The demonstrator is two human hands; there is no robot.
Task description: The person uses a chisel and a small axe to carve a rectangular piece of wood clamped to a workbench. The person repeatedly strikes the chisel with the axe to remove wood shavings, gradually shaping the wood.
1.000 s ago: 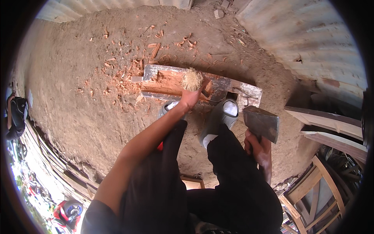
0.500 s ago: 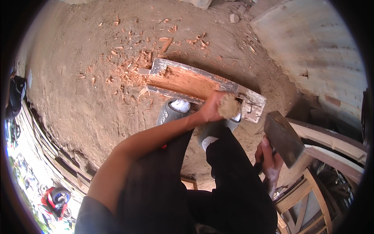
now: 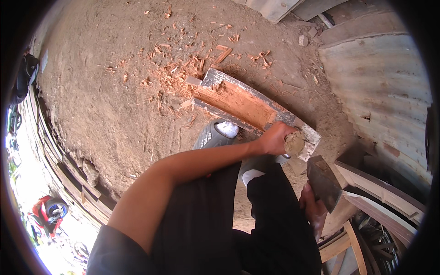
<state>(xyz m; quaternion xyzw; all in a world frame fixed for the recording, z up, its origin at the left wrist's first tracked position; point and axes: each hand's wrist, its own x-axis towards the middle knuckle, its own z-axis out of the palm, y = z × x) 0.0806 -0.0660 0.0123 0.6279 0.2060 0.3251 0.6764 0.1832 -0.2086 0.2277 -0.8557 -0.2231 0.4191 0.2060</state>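
My left hand (image 3: pixel 274 139), clasping a frayed handle (image 3: pixel 294 143), has moved toward the wooden block (image 3: pixel 238 103)'s four-o'clock end, my right hand (image 3: pixel 313 208) gripping the hammer (image 3: pixel 324 184), so work apparently shifts there.

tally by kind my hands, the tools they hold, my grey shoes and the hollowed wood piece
hands: 2 (left hand, right hand)
held tools: 2 (tan-ended tool, dark wide-headed tool)
grey shoes: 2 (left shoe, partly hidden right shoe)
hollowed wood piece: 1
total: 7
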